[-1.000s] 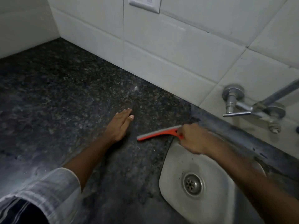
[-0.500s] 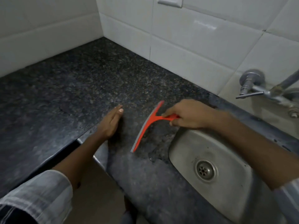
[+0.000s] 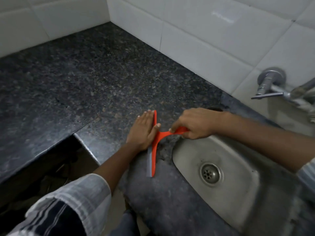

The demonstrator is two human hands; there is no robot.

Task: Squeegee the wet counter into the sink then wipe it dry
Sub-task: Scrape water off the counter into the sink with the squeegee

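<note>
An orange squeegee (image 3: pixel 154 155) with a grey rubber blade lies blade-down on the dark speckled granite counter (image 3: pixel 88 79), just left of the steel sink (image 3: pixel 226 176). My right hand (image 3: pixel 196 123) is closed around its orange handle at the sink's upper left rim. My left hand (image 3: pixel 143 132) lies flat, fingers together, pressed against the blade's left side, thumb over the top edge. The blade's upper half is partly hidden behind that hand.
White wall tiles (image 3: pixel 196 40) run along the counter's back and left. A chrome tap (image 3: pixel 272 86) sticks out of the wall above the sink, and a round drain (image 3: pixel 210 173) sits in the basin. The counter has a cut-out corner (image 3: pixel 75 135) with a dark gap below.
The squeegee blade has turned more upright and come closer to the sink. My left hand has slid right from the bare counter to rest against the blade. The camera has swung left.
</note>
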